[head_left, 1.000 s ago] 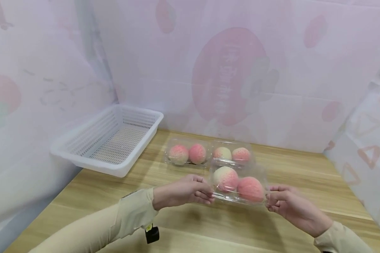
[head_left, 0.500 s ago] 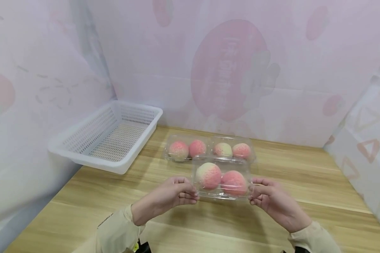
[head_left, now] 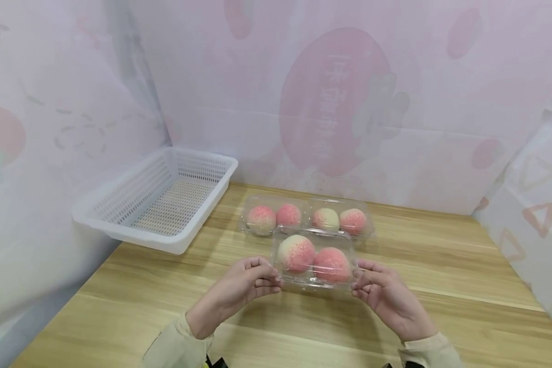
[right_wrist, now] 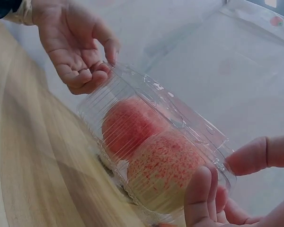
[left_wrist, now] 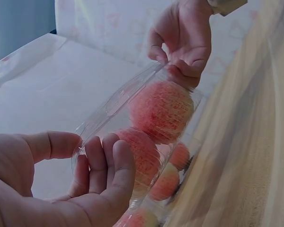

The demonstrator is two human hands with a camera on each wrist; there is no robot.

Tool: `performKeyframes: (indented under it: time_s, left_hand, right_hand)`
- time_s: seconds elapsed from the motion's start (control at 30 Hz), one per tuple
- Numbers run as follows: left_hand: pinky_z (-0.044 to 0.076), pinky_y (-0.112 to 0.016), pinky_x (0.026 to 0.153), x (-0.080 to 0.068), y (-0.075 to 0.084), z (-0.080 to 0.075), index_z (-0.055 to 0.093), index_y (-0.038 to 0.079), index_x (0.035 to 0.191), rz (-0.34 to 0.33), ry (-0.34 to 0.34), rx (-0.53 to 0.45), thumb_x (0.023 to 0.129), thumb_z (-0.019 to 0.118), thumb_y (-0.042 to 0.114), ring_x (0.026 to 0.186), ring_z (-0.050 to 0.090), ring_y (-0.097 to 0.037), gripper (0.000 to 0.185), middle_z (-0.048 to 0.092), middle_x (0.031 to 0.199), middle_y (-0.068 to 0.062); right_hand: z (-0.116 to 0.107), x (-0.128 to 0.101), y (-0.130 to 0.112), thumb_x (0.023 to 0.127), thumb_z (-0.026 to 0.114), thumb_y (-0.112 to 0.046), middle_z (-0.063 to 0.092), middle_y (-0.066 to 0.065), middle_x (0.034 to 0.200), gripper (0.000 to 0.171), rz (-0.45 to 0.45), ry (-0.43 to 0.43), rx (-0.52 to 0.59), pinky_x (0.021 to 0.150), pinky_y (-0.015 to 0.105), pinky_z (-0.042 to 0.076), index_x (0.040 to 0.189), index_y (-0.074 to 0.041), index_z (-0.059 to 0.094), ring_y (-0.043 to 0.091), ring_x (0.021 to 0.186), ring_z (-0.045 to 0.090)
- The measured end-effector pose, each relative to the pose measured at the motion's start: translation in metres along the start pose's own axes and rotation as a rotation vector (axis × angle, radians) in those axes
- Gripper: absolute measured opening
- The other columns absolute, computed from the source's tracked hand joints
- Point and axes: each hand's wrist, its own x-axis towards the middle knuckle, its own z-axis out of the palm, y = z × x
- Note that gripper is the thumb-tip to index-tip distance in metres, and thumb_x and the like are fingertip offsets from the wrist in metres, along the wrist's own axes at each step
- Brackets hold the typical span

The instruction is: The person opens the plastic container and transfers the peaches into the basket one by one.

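A clear plastic clamshell box point(head_left: 310, 282) with two pink and cream peaches point(head_left: 296, 254) inside hangs between the hands, tilted above the table. In the head view, the left hand point(head_left: 239, 291) pinches its left end between thumb and fingers. At the opposite end the right hand point(head_left: 388, 299) holds the rim the same way. The left wrist view shows the lid edge under the left thumb point(left_wrist: 57, 144); the box looks closed. From the right wrist, both peaches point(right_wrist: 163, 170) show through the ribbed plastic, with the right hand point(right_wrist: 255, 189) at the near end.
Two more clear boxes, each with two peaches, stand side by side behind: one left point(head_left: 276, 201), one right point(head_left: 365, 214). A white perforated plastic basket point(head_left: 184, 240) stands at the back left. Patterned cloth walls point(head_left: 234, 128) enclose the wooden table point(head_left: 441, 255).
Both hands have brought the held box leftward, nearer the middle of the table and more level. The basket and the two rear boxes stay in place.
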Motion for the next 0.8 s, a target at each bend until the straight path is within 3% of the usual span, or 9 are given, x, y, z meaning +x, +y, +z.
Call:
performKeyframes:
  time_s: [0.53,0.8]
  left_hand:
    - [0.053,-0.039,0.091,0.001,-0.009,-0.001,0.056,-0.007,0.096,0.002,0.086,0.042,0.094,0.058,0.004,0.092,0.064,-0.027,0.010,0.061,0.097,-0.017]
    - [0.055,-0.038,0.087,0.004,-0.017,-0.003,0.058,-0.009,0.094,-0.003,0.080,0.049,0.094,0.056,0.001,0.087,0.066,-0.025,0.010,0.063,0.091,-0.016]
  right_hand:
    - [-0.006,0.008,0.009,0.090,0.050,0.010,0.053,0.009,0.097,0.047,0.025,-0.027,-0.004,0.079,0.026,0.052,0.132,0.011,0.029,0.017,0.082,0.057]
    - [-0.013,0.012,0.019,0.090,0.051,0.010,0.054,0.007,0.098,0.041,0.047,-0.035,-0.018,0.079,0.027,0.052,0.127,0.009,0.035,0.017,0.083,0.057]
